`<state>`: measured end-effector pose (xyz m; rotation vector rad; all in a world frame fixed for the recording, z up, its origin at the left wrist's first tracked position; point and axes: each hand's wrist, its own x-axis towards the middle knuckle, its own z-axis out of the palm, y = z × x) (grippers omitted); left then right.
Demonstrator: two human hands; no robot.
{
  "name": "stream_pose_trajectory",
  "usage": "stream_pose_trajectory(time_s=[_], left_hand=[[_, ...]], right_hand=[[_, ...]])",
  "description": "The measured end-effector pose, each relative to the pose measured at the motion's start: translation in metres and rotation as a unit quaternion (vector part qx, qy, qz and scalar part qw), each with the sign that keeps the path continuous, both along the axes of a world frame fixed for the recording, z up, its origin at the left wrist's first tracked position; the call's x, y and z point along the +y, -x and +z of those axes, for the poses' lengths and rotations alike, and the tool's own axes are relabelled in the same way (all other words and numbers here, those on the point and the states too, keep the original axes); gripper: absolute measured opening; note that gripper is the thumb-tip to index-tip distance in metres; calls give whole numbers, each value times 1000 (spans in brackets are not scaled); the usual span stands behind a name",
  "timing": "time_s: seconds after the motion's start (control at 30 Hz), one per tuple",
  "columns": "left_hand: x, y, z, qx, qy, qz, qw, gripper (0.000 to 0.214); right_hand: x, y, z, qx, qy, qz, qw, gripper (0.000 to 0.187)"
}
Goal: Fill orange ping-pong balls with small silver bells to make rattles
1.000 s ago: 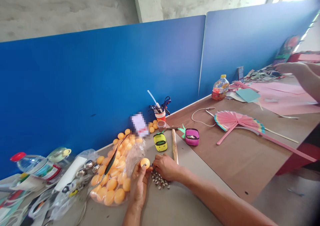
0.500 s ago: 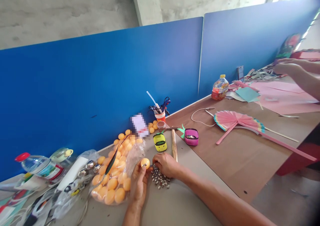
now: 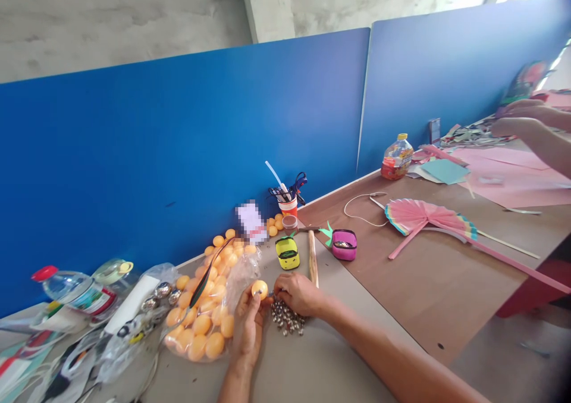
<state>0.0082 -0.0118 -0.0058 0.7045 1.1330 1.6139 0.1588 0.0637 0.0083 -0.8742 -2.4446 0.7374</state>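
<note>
Your left hand (image 3: 248, 325) pinches the orange ball (image 3: 259, 289), just left of your right hand (image 3: 300, 293), whose curled fingers reach the nearer pile of small metal pieces (image 3: 288, 322), though whether they grip any I cannot tell.

The grey-and-brown table (image 3: 321, 361) carries a heap of small silvery metal pieces (image 3: 288, 321), a clear plastic bag (image 3: 241, 272) of round orange balls (image 3: 201, 324), a wooden-handled hammer (image 3: 313, 260) — and, farther right, a pink pleated paper fan (image 3: 407, 212).
</note>
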Motion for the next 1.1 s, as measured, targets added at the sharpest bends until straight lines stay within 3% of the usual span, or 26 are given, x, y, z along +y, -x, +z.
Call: stream_pose_trajectory(time_s=[0.17, 0.5, 0.63, 0.7, 0.8, 0.9, 1.0, 1.1], left_hand=[[0, 2, -2, 21, 1, -2, 1000, 43], [0, 3, -2, 21, -1, -2, 1000, 28], [-1, 1, 1, 21, 9, 11, 1000, 30], [-2, 0, 1, 23, 10, 13, 1000, 31], [-1, 0, 2, 13, 10, 7, 1000, 31], [-1, -1, 3, -4, 6, 5, 1000, 30], [-2, -3, 4, -4, -5, -5, 1000, 27], [-4, -5, 5, 5, -6, -14, 1000, 27]], right_hand=[[1, 0, -1, -10, 12, 10, 1000, 18], [3, -3, 1, -30, 11, 22, 999, 17], [4, -3, 3, 37, 50, 4, 998, 15], [3, -2, 6, 105, 108, -11, 989, 13], [1, -1, 12, 211, 260, -28, 942, 6], [-1, 1, 16, 295, 411, -4, 863, 6], [-3, 5, 16, 349, 476, 25, 807, 11], [-6, 10, 11, 378, 499, 20, 780, 16]])
